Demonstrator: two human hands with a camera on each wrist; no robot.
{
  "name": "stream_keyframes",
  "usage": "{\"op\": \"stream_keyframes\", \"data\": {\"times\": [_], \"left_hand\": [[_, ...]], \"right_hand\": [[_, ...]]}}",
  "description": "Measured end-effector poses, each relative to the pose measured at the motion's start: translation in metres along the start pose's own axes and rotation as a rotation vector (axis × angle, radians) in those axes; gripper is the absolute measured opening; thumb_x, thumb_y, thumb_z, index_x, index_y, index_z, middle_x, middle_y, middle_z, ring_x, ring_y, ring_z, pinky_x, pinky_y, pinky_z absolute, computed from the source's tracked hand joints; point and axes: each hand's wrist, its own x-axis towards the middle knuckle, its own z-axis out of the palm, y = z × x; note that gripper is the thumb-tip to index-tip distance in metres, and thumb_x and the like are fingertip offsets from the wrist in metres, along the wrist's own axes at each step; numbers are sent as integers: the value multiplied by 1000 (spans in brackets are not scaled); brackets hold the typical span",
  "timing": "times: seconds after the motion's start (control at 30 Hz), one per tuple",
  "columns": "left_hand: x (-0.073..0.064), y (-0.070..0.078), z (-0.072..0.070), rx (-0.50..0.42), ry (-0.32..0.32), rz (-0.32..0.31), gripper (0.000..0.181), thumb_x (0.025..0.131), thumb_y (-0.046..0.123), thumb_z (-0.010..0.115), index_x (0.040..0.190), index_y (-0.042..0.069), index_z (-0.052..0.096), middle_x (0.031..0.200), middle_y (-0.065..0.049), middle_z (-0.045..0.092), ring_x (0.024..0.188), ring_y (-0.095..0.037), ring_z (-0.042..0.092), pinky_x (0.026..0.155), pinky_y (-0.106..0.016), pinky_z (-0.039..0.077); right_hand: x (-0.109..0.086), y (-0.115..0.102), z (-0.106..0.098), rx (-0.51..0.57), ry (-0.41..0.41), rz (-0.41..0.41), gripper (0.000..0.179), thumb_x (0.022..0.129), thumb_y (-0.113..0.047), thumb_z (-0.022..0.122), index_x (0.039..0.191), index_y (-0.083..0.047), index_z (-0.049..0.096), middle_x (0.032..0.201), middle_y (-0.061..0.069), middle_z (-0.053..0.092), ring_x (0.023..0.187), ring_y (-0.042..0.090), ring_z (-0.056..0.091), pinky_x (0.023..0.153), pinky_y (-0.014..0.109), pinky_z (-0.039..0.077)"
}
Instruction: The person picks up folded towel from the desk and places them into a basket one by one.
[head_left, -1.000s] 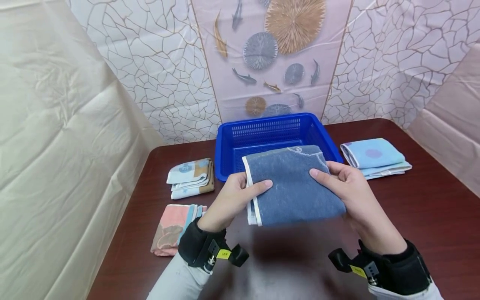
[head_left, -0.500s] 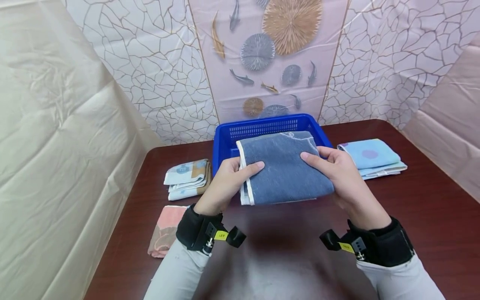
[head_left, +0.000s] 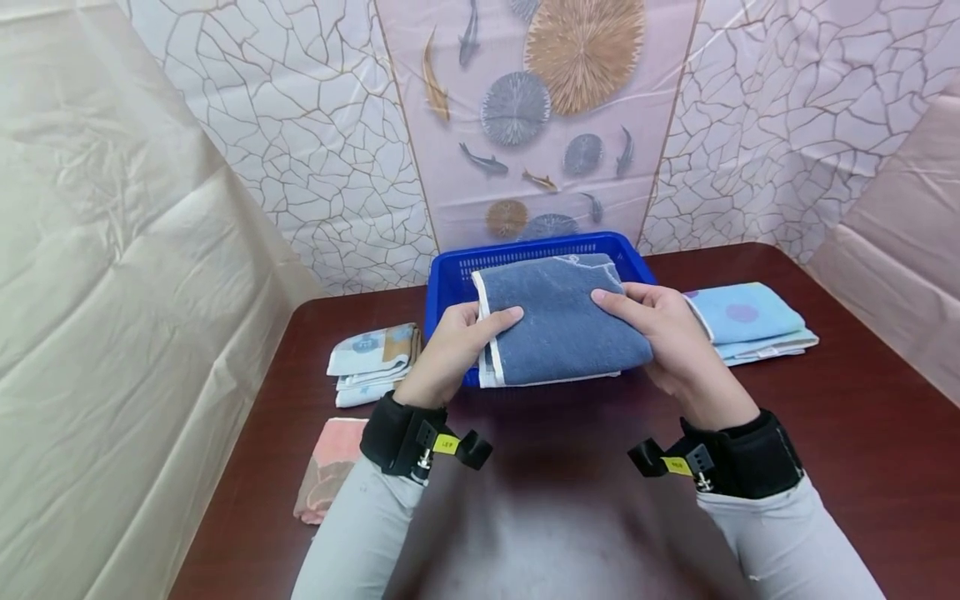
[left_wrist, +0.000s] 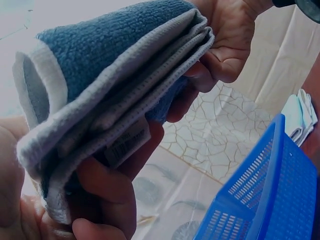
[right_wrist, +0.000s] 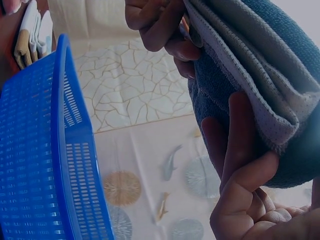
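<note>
A folded blue towel (head_left: 558,329) with white edging is held up between both hands, overlapping the front of a blue plastic basket (head_left: 450,287) in the head view. My left hand (head_left: 457,346) grips its left side, thumb on top and fingers underneath. On the opposite side my right hand (head_left: 667,333) grips it the same way. The left wrist view shows the stacked folds of the towel (left_wrist: 115,60) and a white label (left_wrist: 129,142) near the fingers. From the right wrist, the towel's layered edge (right_wrist: 250,65) shows above the supporting fingers.
Left of the basket lies a folded white, blue and brown towel (head_left: 371,362). Nearer, a pink and brown towel (head_left: 330,467) is partly covered by the left sleeve. A light blue towel (head_left: 750,317) sits at the right on the dark red table (head_left: 862,442). Patterned cloth hangs behind.
Both hands have carried the blue towel forward, toward the basket, and it now covers more of the basket's opening in view. The grip on it stays the same.
</note>
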Motion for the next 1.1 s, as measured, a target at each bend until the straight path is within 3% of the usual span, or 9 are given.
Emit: {"op": "stream_keyframes", "data": {"times": [0.17,0.5,0.8,1.0,1.1], "left_hand": [[11,-1,-2,9,8,-19,35,90,32,59,112,4,59,91,-10,70,75,-15,69,70,-33,56],[33,-3,-7,17,21,-31,38,90,33,59,116,5,58,100,-14,68,77,-17,69,72,-33,56],[51,-3,-14,56,68,-51,37,89,35,60,112,6,60,94,-10,68,74,-14,67,66,-29,55],[68,-2,-22,99,102,-61,38,88,40,60,106,7,62,84,-4,67,69,-11,65,63,-28,54],[76,-1,-25,112,115,-70,40,87,42,60,107,7,61,85,-5,67,69,-12,65,64,-28,54]], "right_hand": [[9,2,-3,-3,1,10,38,88,-29,62,113,-2,52,76,-4,68,63,8,64,59,24,54],[29,-1,-8,-82,36,48,52,86,-37,63,122,-1,49,84,-7,66,70,7,62,64,24,53],[56,-2,-11,-37,23,89,32,86,-34,64,103,-7,61,80,-4,61,66,10,56,62,26,49],[78,-6,-12,-115,22,124,63,86,-41,62,134,-4,43,120,6,49,93,15,53,75,31,49],[88,-7,-14,-103,15,138,66,86,-39,62,138,-4,39,121,6,48,94,15,52,75,31,49]]}}
